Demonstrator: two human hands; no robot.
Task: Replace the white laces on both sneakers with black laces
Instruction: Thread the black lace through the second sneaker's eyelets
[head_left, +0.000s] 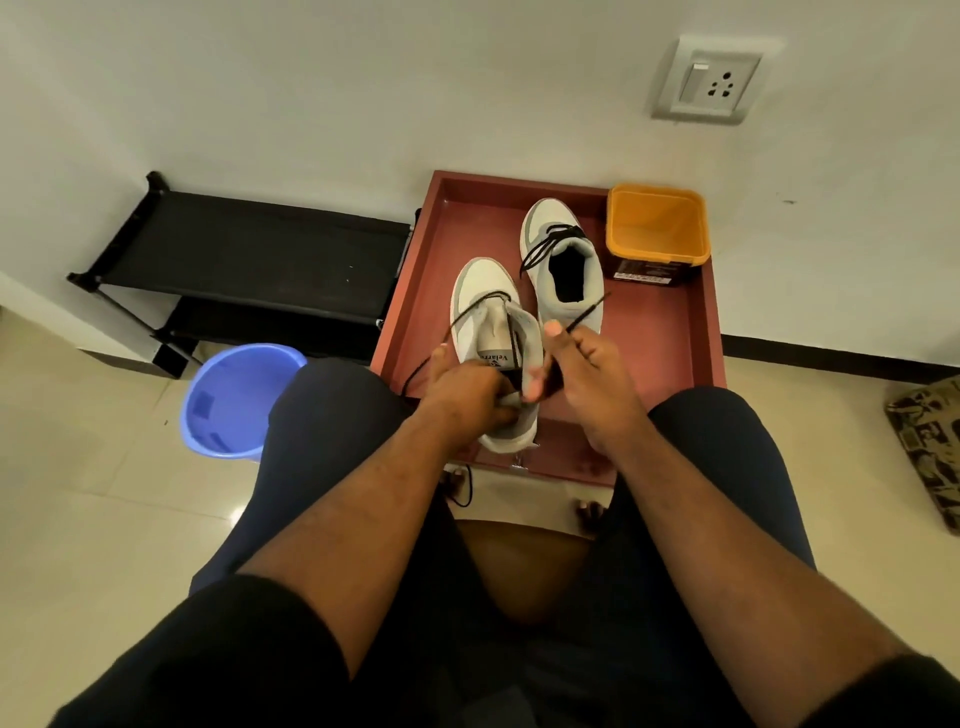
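Reddish-brown, with raised walls, the tray (696, 332) lay on the tiled floor against the wall and carried two grey-and-white sneakers and an orange tub (658, 228). The tub stood in the tray's far right corner, open at the top, with nothing visible inside it. The far sneaker (563, 260) rested on the tray floor just left of the tub, toe toward the wall, with a black lace (550, 241) crossing its upper eyelets. The near sneaker (488, 322) sat to its left and closer to the person, its heel lifted at the tray's near edge. A second black lace (480, 301) ran across its middle eyelets; one loose end trailed left and down past the knee, the other rose to the right.

A blue bucket (234, 400) stood on the floor left of the tray, beside a low black shoe rack (249, 249); only a pale patch showed on its bottom.

Both forearms reached forward between the knees. The left hand (467, 395) was curled around the near sneaker's collar, gripping it. The right hand (587, 364) was held just beside the sneaker's tongue, thumb and forefinger pinching the lace's right end, whose tip pointed up toward the far sneaker.
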